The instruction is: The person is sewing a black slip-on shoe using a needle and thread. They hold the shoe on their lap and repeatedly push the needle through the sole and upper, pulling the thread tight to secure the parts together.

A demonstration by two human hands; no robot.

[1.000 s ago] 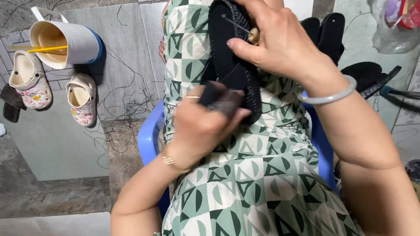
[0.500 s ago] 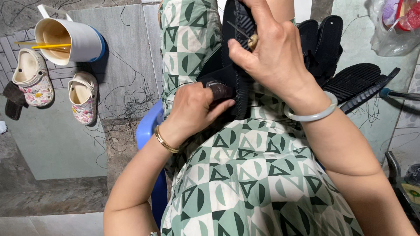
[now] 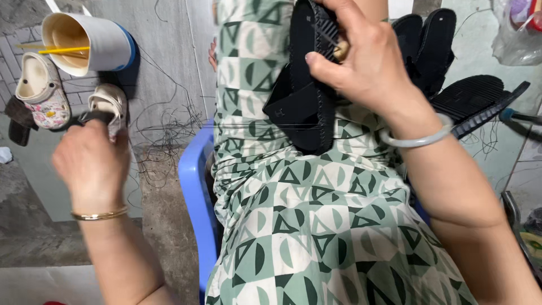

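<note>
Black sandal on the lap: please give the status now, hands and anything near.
Right hand grips black sandal on lap. Left hand out to the side, thread taut to sandal. More black soles lie right.

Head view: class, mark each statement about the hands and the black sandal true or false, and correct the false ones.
1. The right hand holds the black sandal on the lap. True.
2. The left hand rests on the sandal. False: it is out to the side, apart from it.
3. A thin thread runs between sandal and left hand. True.
4. The white cup lies on the blue chair. False: it lies on the floor.
</note>
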